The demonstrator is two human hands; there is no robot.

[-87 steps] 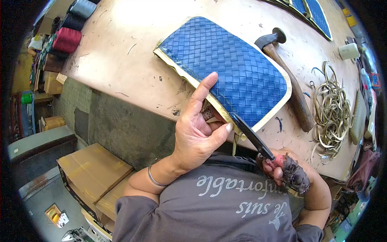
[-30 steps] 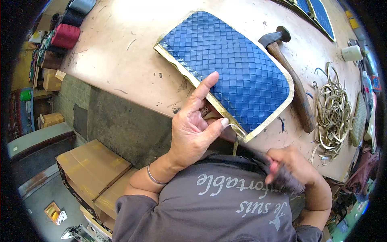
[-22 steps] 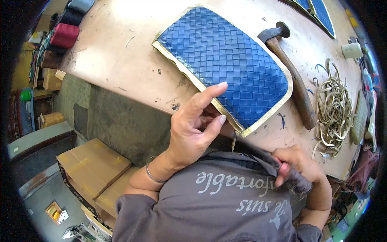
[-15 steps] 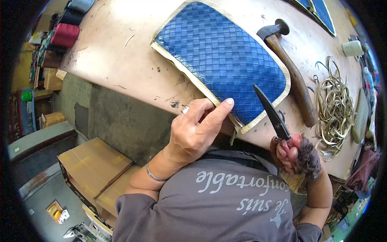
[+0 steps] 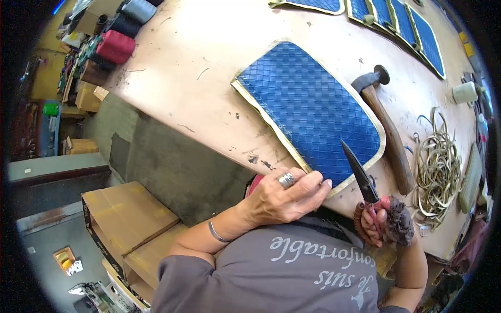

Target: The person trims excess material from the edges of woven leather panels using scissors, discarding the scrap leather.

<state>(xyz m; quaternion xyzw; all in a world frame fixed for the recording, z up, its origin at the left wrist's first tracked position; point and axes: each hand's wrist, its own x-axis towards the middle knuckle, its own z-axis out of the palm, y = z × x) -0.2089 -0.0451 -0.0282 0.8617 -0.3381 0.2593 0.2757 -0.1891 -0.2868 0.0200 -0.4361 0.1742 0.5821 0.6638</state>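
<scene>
A blue woven piece [image 5: 313,104] with gold edging lies on the worktable, its near corner toward my body. My left hand [image 5: 284,195], with a ring and a bracelet, is closed at that near corner. Its thumb and fingers pinch the gold edge, and the fingertips partly hide what is between them. In my right hand [image 5: 376,224] is a pair of scissors [image 5: 360,175] with dark, pointed blades and wrapped handles. The blades look closed together and point up over the right end of the woven piece, apart from my left hand.
A wooden-handled hammer [image 5: 389,130] lies right of the woven piece. Beyond it are a heap of thin gold strips [image 5: 438,167] and a white cup [image 5: 464,93]. More blue panels [image 5: 402,26] lie at the back. Thread spools [image 5: 116,47] stand far left; cardboard boxes [image 5: 130,214] sit below the table edge.
My left hand has shifted along the gold edge to the near corner, fingers more curled. The view has tilted, so the table appears lower. The scissors stay in my right hand.
</scene>
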